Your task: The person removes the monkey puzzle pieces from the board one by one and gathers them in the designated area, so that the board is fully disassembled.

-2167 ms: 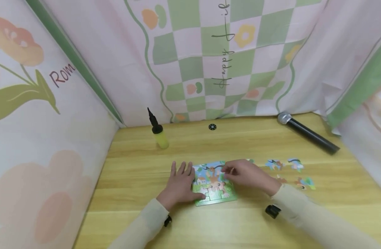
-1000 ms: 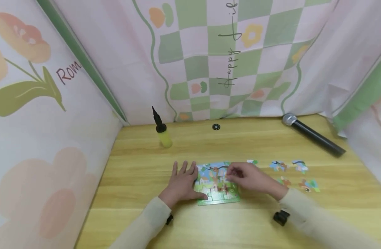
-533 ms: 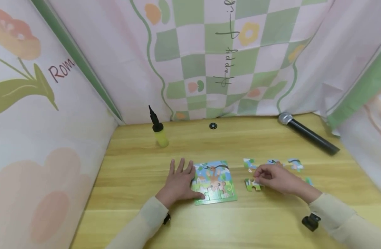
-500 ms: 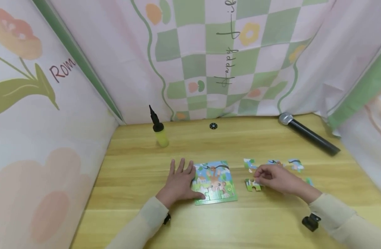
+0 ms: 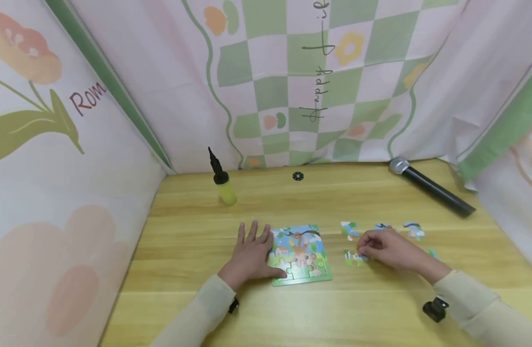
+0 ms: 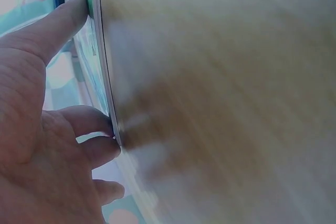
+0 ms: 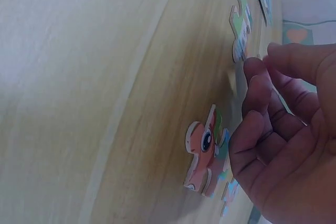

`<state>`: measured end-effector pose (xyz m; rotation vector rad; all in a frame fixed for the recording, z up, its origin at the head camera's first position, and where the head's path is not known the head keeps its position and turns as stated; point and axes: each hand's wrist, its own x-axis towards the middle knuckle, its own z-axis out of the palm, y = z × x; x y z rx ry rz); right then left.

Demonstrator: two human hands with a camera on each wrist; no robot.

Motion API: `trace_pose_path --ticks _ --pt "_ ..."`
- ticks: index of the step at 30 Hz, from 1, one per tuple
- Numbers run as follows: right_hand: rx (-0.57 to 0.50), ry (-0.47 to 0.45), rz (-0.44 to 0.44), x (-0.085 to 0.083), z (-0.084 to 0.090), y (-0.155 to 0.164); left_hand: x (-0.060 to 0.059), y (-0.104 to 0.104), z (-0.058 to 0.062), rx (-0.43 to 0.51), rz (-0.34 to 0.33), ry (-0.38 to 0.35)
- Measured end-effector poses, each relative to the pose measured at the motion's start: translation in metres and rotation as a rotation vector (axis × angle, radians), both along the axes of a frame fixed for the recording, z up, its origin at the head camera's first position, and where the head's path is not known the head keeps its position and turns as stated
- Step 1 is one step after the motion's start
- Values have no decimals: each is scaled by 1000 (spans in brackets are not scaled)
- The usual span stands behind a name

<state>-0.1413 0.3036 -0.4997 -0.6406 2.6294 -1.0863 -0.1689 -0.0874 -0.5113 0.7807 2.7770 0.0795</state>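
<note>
A puzzle board (image 5: pixel 298 250) with a cartoon animal picture lies flat on the wooden table. My left hand (image 5: pixel 250 255) rests at its left side with fingers spread. In the left wrist view its thumb (image 6: pixel 71 17) lies on the board's face, and fingertips touch the board's edge. To the right, my right hand (image 5: pixel 391 250) pinches the right end of a green and white puzzle piece (image 5: pixel 352 258) with thumb and index finger, low over the table. In the right wrist view the other fingers are curled, and an orange piece with an eye (image 7: pixel 202 148) lies close by.
Loose puzzle pieces lie around my right hand, including a blue-green one (image 5: pixel 349 229) and a branch one (image 5: pixel 413 230); others are partly hidden. A black microphone (image 5: pixel 435 188), a yellow hand pump (image 5: pixel 224 190) and a small black disc (image 5: pixel 298 176) stand or lie farther back.
My right hand has moved right, from the board's right edge to the loose pieces. The pinched piece has since shifted slightly and looks flatter. My left hand has stayed at the board.
</note>
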Motion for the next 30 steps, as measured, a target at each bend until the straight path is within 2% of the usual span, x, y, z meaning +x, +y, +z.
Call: trace_pose_path --ticks 7,13,17,24,30 --pt "-61 -49 33 5 0 -14 1 2 3 -9 -32 12" --pt "-36 -14 82 8 5 -40 3 9 6 43 -64 20" --pt "-7 0 112 6 4 -62 4 18 5 55 -39 9" --pt "39 56 203 2 2 -98 4 28 -4 -19 -23 2" --pt "86 37 185 1 2 -103 0 28 -7 -14 -14 11"
